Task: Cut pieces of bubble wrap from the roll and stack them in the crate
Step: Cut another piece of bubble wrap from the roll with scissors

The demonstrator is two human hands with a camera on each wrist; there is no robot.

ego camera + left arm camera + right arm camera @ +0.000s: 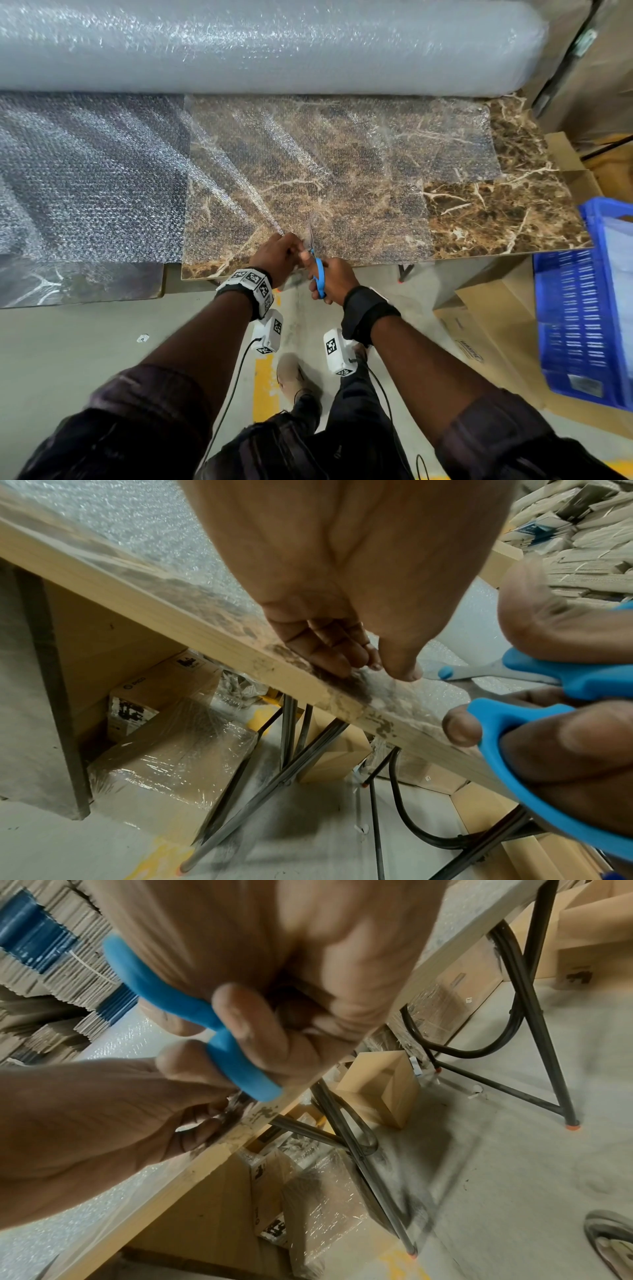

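Note:
A big bubble wrap roll (257,44) lies across the back of the marble-patterned table (513,219). Its loose sheet (308,164) spreads forward to the near edge. My left hand (279,255) pinches the sheet's front edge (383,674) at the table's rim, thumb against fingers. Just to its right, my right hand (330,279) grips blue-handled scissors (318,270), whose blades (311,236) point away from me into the sheet. The blue handles (219,1031) fill the right wrist view. A blue crate (582,308) stands at the right, below table height, with clear wrap inside.
Flat cardboard (496,342) lies on the floor beside the crate. Under the table stand folding metal legs (291,750) and shrink-wrapped boxes (171,756). A second tabletop (78,284) at the left is covered by more bubble wrap. Stacked flat cartons (582,520) are behind.

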